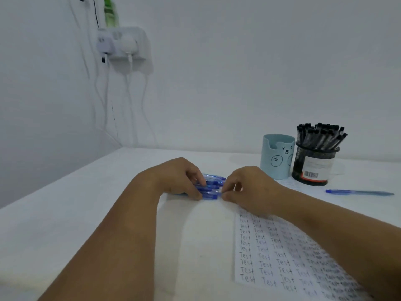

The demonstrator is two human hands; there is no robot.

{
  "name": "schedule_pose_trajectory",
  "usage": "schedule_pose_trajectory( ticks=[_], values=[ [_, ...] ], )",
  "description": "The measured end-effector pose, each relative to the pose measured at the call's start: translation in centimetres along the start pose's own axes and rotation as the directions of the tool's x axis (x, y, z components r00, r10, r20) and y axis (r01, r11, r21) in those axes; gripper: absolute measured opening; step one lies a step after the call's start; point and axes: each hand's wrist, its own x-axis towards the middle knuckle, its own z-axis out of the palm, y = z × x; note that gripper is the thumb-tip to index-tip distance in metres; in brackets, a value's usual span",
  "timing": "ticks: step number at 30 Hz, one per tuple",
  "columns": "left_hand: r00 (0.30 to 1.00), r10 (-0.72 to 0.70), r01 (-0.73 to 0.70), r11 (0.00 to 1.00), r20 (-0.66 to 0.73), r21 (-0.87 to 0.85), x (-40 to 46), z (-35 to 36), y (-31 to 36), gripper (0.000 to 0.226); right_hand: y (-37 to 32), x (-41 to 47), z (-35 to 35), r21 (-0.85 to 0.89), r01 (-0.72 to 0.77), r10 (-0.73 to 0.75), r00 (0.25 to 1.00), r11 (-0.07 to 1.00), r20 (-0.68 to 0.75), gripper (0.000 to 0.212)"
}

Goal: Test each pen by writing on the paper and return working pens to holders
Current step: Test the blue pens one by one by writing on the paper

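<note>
"Test" in repeated rows on paper [280, 257]

Blue pens [209, 187], a pale-blue bear-printed holder [277, 157], a black mesh holder [313, 165] — black-capped pens [321, 135].

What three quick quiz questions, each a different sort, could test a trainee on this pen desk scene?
1. True or false: the mesh cup holds black-capped pens.
2. What do both hands hold? A) blue pens B) paper C) bear cup
3. Fill in: the word written over and over on the paper is ____.

Key:
1. True.
2. A, the blue pens.
3. Test.
</note>
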Motion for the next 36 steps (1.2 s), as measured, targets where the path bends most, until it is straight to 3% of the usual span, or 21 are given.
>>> schedule_pose_trajectory(
  ticks=[6,9,12,15,17,20,25,29,33,36],
  values=[
    [1.000,0.019,-0.019,1.000,-0.017,-0.005,0.2,0.2,0.1,0.026,0.7,-1.1,-2.5,0.098,-0.089,0.092,0.996,0.991,-0.023,0.009],
    [0.999,0.022,-0.022,1.000,-0.026,-0.014,0.1,0.5,0.3,0.028,1.4,-2.0,-4.1,0.396,-0.153,0.198,0.977,0.906,-0.077,0.010],
    [0.997,0.059,-0.060,0.998,-0.043,-0.024,0.2,1.0,0.8,0.029,2.6,-2.7,-5.7,0.785,-0.122,0.349,0.929,0.608,-0.126,0.015],
    [0.990,0.107,-0.108,0.994,-0.088,-0.006,0.5,1.9,1.7,0.032,4.5,-3.8,-7.6,0.950,-0.016,0.440,0.889,0.310,-0.129,0.027],
    [0.976,0.146,-0.150,0.989,-0.160,-0.009,0.8,2.7,2.6,0.031,6.0,-4.6,-8.6,0.978,0.044,0.481,0.866,0.205,-0.139,0.028],
    [0.939,0.244,-0.262,0.964,-0.242,-0.048,1.1,4.6,3.9,0.023,8.4,-5.6,-9.1,0.989,0.145,0.572,0.808,0.038,-0.141,0.013],
    [0.935,0.336,-0.336,0.942,-0.114,0.024,1.4,7.5,5.8,0.034,10.2,-6.6,-8.8,0.951,0.207,0.652,0.758,-0.231,-0.006,0.026],
    [0.929,0.364,-0.363,0.931,-0.060,0.029,1.4,8.5,6.6,0.031,10.6,-6.9,-8.8,0.933,0.215,0.581,0.814,-0.288,-0.008,0.041],
    [0.932,0.362,-0.362,0.932,-0.001,0.031,1.9,8.6,7.2,0.028,10.7,-7.0,-8.7,0.921,0.214,0.548,0.836,-0.326,-0.001,0.030],
    [0.944,0.319,-0.328,0.932,0.079,0.152,2.7,7.7,8.5,0.026,10.9,-6.9,-9.0,0.904,0.245,0.560,0.828,-0.352,-0.006,0.027]
  ],
)
